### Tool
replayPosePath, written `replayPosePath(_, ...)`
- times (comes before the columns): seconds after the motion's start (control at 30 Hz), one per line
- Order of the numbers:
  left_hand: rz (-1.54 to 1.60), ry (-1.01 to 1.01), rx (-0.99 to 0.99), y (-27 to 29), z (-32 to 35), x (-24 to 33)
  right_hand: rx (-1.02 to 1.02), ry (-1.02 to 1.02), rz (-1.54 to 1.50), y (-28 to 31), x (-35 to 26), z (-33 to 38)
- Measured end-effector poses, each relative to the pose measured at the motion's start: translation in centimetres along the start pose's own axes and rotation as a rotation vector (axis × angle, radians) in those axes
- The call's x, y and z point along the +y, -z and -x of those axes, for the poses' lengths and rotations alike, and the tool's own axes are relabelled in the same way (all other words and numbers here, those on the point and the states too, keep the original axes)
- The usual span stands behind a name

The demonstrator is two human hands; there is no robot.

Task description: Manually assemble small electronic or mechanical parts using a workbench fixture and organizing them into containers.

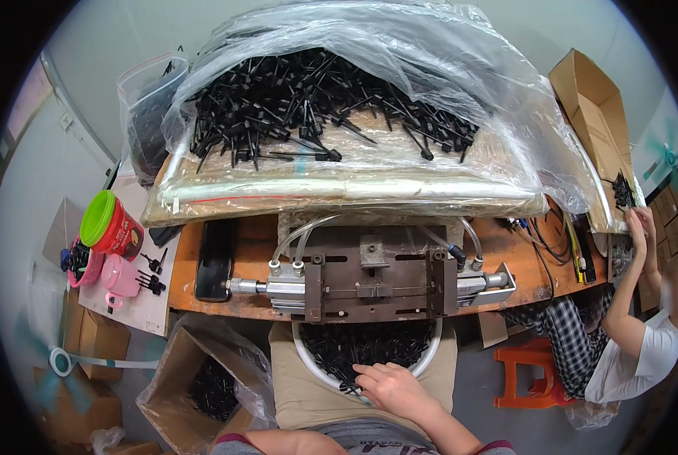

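A white round basin (302, 356) full of small black plastic parts (369, 345) with thin stems rests on my lap. My right hand (392, 388) lies at the basin's near rim, fingers bent and closed around some of the black parts there; how many is hidden. My left forearm (286, 441) crosses low in front of my body, and its hand is not in view. Just beyond the basin stands a brown metal fixture (373, 292) with silver air cylinders (287, 290) and clear hoses (302, 239) on both sides.
Behind the fixture, a plastic-lined tray (339, 186) bears a heap of black stemmed parts. At left are a phone (215, 262), a red tub (115, 227) and a pink cup (119, 279). A lined carton (179, 387) stands below. Another person (638, 341) works at right near an orange stool (532, 371).
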State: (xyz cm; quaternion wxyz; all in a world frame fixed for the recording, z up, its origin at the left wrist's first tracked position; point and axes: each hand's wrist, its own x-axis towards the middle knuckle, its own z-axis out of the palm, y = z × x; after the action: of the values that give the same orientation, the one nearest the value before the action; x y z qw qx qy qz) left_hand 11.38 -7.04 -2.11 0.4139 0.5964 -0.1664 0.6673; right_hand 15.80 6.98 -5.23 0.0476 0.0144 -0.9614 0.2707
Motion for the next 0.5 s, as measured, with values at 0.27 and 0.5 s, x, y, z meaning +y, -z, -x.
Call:
replayPosePath(0.27, 0.132, -0.109, -0.290, 1.6, 1.4, -2.0, -0.056, -0.019, 0.064, -2.3, 1.5, -0.4)
replayPosePath(0.5, 0.056, 0.071, -0.109, 4.3, -5.2, 3.5, -0.059, -0.023, 0.039, -3.8, 2.6, 0.6)
